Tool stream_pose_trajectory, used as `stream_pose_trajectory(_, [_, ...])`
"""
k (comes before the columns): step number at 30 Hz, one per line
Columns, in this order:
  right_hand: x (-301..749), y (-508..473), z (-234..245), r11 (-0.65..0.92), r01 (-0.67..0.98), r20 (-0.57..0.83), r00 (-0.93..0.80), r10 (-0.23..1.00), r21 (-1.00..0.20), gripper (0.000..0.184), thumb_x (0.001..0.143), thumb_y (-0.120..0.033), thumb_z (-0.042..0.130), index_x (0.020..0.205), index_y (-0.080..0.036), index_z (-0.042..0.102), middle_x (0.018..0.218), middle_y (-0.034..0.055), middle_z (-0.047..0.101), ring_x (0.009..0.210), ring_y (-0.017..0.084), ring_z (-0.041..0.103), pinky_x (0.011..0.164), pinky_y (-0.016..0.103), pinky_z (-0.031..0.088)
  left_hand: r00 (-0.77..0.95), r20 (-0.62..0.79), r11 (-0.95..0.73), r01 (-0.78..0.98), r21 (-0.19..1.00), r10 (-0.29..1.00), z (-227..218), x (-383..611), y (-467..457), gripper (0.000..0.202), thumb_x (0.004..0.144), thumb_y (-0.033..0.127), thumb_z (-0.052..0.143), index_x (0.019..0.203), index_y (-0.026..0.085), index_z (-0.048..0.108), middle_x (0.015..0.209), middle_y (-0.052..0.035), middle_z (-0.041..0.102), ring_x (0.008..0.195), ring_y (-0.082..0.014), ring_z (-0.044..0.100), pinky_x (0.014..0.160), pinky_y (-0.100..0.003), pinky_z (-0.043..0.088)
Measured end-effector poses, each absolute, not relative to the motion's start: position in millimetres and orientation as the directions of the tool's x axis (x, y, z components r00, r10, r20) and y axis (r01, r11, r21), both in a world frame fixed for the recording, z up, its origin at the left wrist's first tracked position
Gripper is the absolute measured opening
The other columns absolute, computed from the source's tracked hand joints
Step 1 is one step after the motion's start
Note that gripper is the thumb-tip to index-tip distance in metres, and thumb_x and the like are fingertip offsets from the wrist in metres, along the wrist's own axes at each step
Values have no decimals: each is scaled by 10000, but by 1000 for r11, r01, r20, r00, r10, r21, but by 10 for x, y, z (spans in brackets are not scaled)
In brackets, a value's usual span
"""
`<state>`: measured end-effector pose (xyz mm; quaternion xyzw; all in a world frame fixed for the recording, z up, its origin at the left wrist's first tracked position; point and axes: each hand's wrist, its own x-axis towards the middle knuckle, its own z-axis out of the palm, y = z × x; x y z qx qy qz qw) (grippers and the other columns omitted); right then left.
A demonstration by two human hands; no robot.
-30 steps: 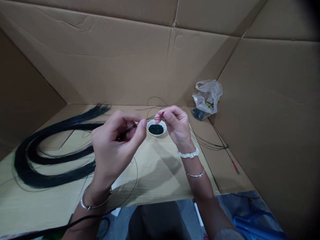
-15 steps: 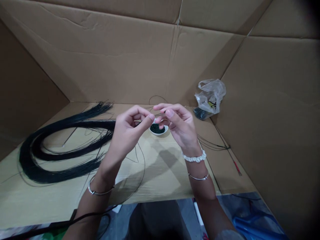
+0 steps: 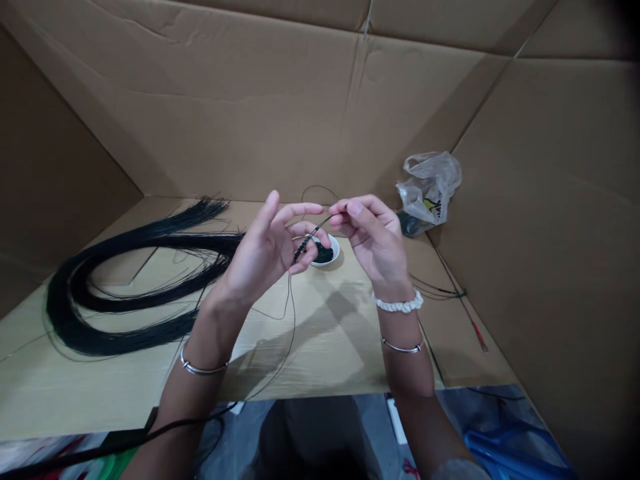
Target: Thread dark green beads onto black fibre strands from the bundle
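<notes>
Right hand is pinching a thin black strand near its end, thumb against the fingers, narrow grip, palm turned in. Left hand is held partly open with the index finger pointing up and the lower fingers curled; a short run of small dark beads on the strand is sitting against those curled fingers, but whether the left hand is actually gripping it is hard to tell. The hands are close together, not touching, with the strand spanning the gap and its long tail hanging down past the left hand toward the table. A silver bangle is sitting on the left wrist; a white scalloped bracelet and a thin silver bangle are sitting on the right forearm. Directly beyond the hands, a small round white ceramic bowl is resting on the pale wood-toned table, partly hidden by the left hand and holding a heap of dark green beads. Left of it, a large looped bundle of long black strands is lying on the table. To the right, loose black wires and a red-tipped stick are lying near the edge. A crumpled clear plastic bag is leaning against the tall brown corrugated cardboard walls at the far corner.
</notes>
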<state>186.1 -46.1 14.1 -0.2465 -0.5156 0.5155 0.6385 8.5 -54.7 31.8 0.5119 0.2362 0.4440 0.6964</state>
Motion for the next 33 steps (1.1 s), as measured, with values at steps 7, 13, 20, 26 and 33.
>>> stream_pose_trajectory(7, [2010,-454,170,412,-436,426,70,902,-800,164,837,-396,784,848,-252,707,932,-31,767,806,96,737,820,216,640,629,188,80,-372,925,755,265,22,-526,384,970,474,530,1109,129,622,826,-107,732,700,-191,678,588,-262,501])
stream_pose_trajectory(13, [2081,-503,217,452,-399,433,142,890,-797,154,848,-406,765,849,-265,704,936,-36,761,857,106,749,831,222,642,577,169,40,-331,943,799,287,-13,-599,193,941,170,588,1126,142,638,788,-78,735,628,-135,611,583,-235,468])
stream_pose_trajectory(20, [2084,-508,235,447,-323,400,203,893,-834,227,836,-469,755,853,-260,668,967,-16,758,957,147,755,850,268,651,570,178,50,-360,932,802,294,-14,-610,294,886,187,584,1163,133,667,885,-116,747,685,-147,614,645,-260,485])
stream_pose_trajectory(26, [2107,-496,233,462,-344,415,204,887,-818,223,829,-461,767,847,-263,666,958,-22,757,954,145,753,847,265,649,577,193,41,-367,929,794,286,-26,-626,366,837,125,577,1188,133,682,930,-121,754,697,-140,605,654,-254,488])
stream_pose_trajectory(33, [2075,-522,248,457,-317,414,195,889,-831,233,833,-478,761,839,-265,668,951,-20,756,925,146,753,849,283,653,509,153,-20,-257,966,847,332,48,-667,175,941,270,669,1015,134,749,822,-86,735,561,-74,451,528,-214,354])
